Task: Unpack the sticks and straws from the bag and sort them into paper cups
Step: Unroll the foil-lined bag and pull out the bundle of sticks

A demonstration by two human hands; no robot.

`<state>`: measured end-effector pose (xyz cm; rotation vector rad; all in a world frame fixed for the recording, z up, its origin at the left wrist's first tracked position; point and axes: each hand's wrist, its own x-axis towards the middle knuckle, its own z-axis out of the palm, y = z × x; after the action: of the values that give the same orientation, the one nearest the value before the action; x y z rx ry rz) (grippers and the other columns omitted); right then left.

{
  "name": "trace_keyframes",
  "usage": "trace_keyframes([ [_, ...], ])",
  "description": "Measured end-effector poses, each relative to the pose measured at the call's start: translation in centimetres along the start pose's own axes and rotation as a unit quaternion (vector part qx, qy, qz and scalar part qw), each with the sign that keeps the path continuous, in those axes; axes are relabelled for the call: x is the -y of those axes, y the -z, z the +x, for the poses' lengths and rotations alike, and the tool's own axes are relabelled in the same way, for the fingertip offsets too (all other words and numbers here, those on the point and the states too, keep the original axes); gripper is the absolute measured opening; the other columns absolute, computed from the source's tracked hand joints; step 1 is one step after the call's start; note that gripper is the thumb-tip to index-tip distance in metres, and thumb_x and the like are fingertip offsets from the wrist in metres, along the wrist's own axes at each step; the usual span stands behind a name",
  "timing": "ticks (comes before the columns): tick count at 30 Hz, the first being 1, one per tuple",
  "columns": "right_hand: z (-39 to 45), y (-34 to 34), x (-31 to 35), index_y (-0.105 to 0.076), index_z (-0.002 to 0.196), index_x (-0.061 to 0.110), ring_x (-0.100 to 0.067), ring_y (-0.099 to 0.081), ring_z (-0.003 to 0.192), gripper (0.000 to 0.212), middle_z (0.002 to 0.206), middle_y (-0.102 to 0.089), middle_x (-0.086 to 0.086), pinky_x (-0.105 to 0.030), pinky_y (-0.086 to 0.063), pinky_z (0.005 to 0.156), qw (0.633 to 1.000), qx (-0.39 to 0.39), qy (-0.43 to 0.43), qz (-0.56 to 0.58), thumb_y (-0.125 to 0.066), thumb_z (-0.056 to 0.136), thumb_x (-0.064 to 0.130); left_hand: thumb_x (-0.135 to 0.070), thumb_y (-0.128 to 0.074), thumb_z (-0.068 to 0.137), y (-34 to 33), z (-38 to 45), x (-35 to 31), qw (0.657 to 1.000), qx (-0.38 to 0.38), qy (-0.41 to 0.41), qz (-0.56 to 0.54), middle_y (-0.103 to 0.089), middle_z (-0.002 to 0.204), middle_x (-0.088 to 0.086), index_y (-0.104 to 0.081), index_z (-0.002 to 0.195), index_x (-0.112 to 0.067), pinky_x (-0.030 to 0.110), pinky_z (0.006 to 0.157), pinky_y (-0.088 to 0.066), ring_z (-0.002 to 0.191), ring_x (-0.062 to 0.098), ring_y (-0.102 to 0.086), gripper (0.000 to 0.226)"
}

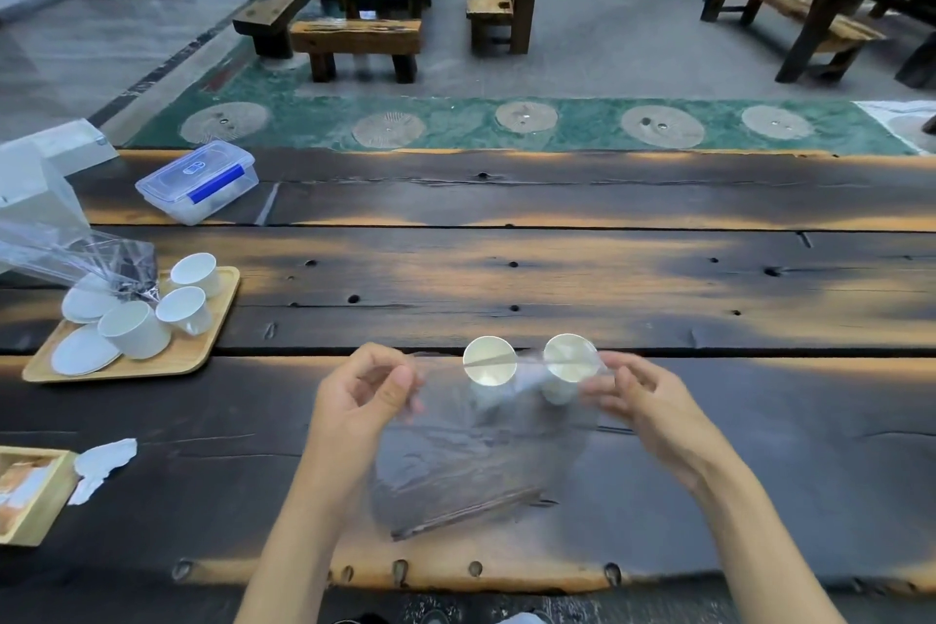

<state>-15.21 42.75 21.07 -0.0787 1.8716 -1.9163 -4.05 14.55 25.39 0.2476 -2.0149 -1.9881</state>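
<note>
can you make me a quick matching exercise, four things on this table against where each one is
Things:
1. clear bag
2. two paper cups
3. lidded plastic box
4. wooden tray

Places:
A. far left of the table, near its far edge
B. on the left, carrying white cups and lids
C. held up by its top edge between left hand and right hand
D. standing upright and empty, just behind the bag

Pairs: 1-C, 2-D, 3-A, 4-B
</note>
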Motion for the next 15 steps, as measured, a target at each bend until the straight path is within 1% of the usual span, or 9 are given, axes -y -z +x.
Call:
trace_keyframes([
  [1, 0.0, 0.0, -0.9, -0.062, 0.120, 0.004, -0.031, -0.069, 0.096, 0.094, 0.101, -0.074, -0.019, -0.046, -0.045, 0.099, 0.999, 0.007, -0.011, 0.034, -0.088, 0.050, 0.060, -0.013, -0.059, 0.090, 0.0, 0.1, 0.2, 1.000, -0.013, 0.004, -0.017, -0.066, 0.078, 0.019, -0.064, 0.088, 0.004, 0.030, 0.064, -0.050, 0.069, 0.023, -0.061, 0.018],
  [2, 0.0, -0.2, -1.7, -0.065, 0.114, 0.000, -0.031, -0.068, 0.089, 0.090, 0.093, -0.073, -0.020, -0.047, -0.046, 0.096, 0.999, 0.013, -0.009, 0.048, -0.091, 0.048, 0.055, -0.014, -0.059, 0.090, 0.0, 0.1, 0.3, 0.999, -0.024, 0.010, -0.032, -0.067, 0.084, 0.020, -0.064, 0.091, 0.005, 0.030, 0.065, -0.051, 0.072, 0.024, -0.063, 0.019],
  [4, 0.1, -1.0, -2.3, -0.070, 0.097, -0.003, -0.025, -0.064, 0.076, 0.072, 0.082, -0.070, -0.014, -0.039, -0.048, 0.085, 0.999, -0.002, 0.015, 0.043, -0.093, 0.050, 0.047, -0.013, -0.058, 0.090, 0.0, 0.4, 0.6, 0.997, -0.042, 0.029, -0.056, -0.070, 0.091, 0.018, -0.064, 0.094, 0.006, 0.031, 0.067, -0.053, 0.075, 0.025, -0.065, 0.020],
  [7, 0.2, -1.9, -1.4, -0.069, 0.078, 0.001, -0.016, -0.057, 0.062, 0.030, 0.071, -0.063, -0.007, -0.028, -0.049, 0.069, 0.996, -0.044, 0.072, 0.036, -0.081, 0.071, 0.028, -0.012, -0.058, 0.090, 0.5, 0.7, 1.0, 0.993, -0.071, 0.050, -0.082, -0.072, 0.082, 0.016, -0.065, 0.091, 0.005, 0.027, 0.065, -0.053, 0.069, 0.022, -0.064, 0.018],
  [10, 0.0, -2.0, 0.0, -0.064, 0.073, 0.003, -0.014, -0.051, 0.060, 0.012, 0.065, -0.057, -0.005, -0.021, -0.046, 0.063, 0.993, -0.034, 0.114, 0.019, -0.069, 0.081, 0.010, -0.011, -0.062, 0.088, 1.0, 1.0, 1.0, 0.990, -0.090, 0.072, -0.076, -0.073, 0.084, 0.018, -0.067, 0.092, -0.002, 0.031, 0.067, -0.052, 0.071, 0.022, -0.066, 0.011],
  [11, -0.1, -2.1, 0.4, -0.064, 0.072, 0.003, -0.014, -0.050, 0.061, 0.014, 0.064, -0.056, -0.004, -0.019, -0.044, 0.063, 0.992, -0.027, 0.124, -0.003, -0.067, 0.085, 0.006, -0.007, -0.065, 0.088, 1.2, 1.1, 0.9, 0.993, -0.087, 0.076, -0.037, -0.074, 0.089, 0.016, -0.066, 0.097, -0.006, 0.030, 0.069, -0.054, 0.075, 0.021, -0.068, 0.010],
  [13, -0.4, -2.2, 1.1, -0.065, 0.074, 0.001, -0.012, -0.051, 0.063, 0.016, 0.064, -0.057, -0.001, -0.016, -0.043, 0.063, 0.991, -0.014, 0.130, -0.033, -0.064, 0.089, 0.002, -0.006, -0.072, 0.083, 1.5, 1.3, 0.9, 0.989, -0.067, 0.056, 0.121, -0.074, 0.099, 0.002, -0.063, 0.110, -0.022, 0.023, 0.075, -0.053, 0.086, 0.011, -0.069, 0.032],
  [14, -0.5, -2.4, 1.5, -0.067, 0.076, 0.001, -0.010, -0.052, 0.063, 0.014, 0.065, -0.058, 0.002, -0.015, -0.043, 0.064, 0.991, -0.004, 0.128, -0.038, -0.065, 0.089, 0.002, -0.010, -0.075, 0.081, 1.7, 1.5, 0.8, 0.974, -0.048, 0.018, 0.223, -0.071, 0.101, -0.007, -0.063, 0.113, -0.029, 0.022, 0.078, -0.051, 0.090, 0.007, -0.066, 0.039],
  [15, -0.6, -2.7, 1.9, -0.069, 0.076, 0.004, -0.008, -0.052, 0.064, 0.013, 0.067, -0.059, 0.004, -0.015, -0.043, 0.064, 0.991, 0.008, 0.128, -0.044, -0.066, 0.089, 0.003, -0.017, -0.076, 0.081, 1.8, 1.8, 0.7, 0.946, -0.022, -0.040, 0.320, -0.068, 0.102, -0.014, -0.063, 0.112, -0.032, 0.023, 0.080, -0.050, 0.093, 0.005, -0.063, 0.037],
])
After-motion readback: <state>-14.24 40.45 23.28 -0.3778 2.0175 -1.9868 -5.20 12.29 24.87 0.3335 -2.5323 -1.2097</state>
